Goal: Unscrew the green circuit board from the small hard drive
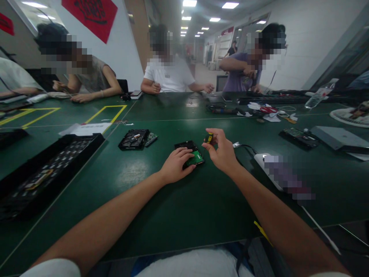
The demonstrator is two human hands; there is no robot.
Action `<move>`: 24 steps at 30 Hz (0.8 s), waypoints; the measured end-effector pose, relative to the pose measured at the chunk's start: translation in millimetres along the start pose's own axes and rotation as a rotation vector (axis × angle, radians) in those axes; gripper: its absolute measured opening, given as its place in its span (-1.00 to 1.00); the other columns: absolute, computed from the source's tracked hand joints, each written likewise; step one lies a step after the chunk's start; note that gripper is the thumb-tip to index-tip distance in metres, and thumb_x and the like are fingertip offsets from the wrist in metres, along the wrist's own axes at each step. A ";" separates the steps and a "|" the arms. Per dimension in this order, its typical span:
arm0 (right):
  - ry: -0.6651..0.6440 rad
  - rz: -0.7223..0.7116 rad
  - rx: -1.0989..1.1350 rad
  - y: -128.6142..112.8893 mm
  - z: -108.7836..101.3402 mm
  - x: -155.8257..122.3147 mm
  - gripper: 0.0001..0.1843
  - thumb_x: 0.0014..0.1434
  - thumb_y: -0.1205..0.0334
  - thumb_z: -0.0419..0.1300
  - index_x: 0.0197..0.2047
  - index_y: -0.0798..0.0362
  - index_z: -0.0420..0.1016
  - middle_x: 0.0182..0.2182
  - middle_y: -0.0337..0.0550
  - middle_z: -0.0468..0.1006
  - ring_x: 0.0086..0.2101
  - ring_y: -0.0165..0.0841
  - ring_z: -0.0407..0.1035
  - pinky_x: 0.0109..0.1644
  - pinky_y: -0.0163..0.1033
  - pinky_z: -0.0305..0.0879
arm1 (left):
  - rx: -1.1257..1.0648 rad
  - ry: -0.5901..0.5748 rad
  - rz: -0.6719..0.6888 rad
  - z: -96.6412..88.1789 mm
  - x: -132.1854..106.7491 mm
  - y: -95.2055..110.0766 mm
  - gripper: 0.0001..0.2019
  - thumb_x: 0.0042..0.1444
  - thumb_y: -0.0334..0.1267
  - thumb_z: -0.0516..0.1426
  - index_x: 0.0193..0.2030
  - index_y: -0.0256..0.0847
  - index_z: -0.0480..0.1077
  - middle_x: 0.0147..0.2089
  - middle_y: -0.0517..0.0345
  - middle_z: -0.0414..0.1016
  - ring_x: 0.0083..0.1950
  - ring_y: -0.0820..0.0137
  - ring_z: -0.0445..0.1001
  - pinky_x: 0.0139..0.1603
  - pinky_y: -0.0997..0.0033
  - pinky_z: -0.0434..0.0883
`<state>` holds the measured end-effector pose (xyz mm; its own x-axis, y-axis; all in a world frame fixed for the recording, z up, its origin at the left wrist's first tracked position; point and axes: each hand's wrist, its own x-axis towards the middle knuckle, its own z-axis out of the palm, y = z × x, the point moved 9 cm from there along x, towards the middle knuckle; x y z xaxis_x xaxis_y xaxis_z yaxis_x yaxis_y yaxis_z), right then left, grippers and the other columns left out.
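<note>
A small black hard drive [188, 148] with a green circuit board [197, 157] lies on the dark green table [178, 207] in front of me. My left hand [175, 165] rests on its near left side, fingers curled over the edge and pressing it down. My right hand [220, 151] hovers just right of the drive, fingers pinched round a small screwdriver with a yellow and black handle [209, 137], held upright with its tip pointing down toward the board.
Another black drive [134, 139] with a loose board [151, 139] lies to the far left. A black tray [43, 173] sits at the left edge. A white device [268, 165] with a cable lies right. Three people work across the table.
</note>
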<state>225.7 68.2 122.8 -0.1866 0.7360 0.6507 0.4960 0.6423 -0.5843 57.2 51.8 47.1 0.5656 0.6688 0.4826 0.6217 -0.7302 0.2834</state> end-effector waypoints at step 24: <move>-0.029 0.002 0.002 -1.0 -1.8 2.6 -0.44 0.26 0.21 0.33 0.28 -0.19 0.33 -0.12 -0.15 0.62 -0.15 -0.19 0.59 0.04 0.02 0.55 | -0.005 -0.010 -0.010 -0.2 0.4 0.9 -0.59 0.30 -0.04 0.22 0.23 -0.08 0.45 0.30 -0.05 0.49 0.38 0.00 0.35 0.38 -0.22 0.35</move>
<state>226.2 69.1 126.0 -0.2100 0.7433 0.6351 0.4946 0.6411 -0.5869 57.9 51.4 47.7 0.5648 0.6776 0.4710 0.6247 -0.7240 0.2926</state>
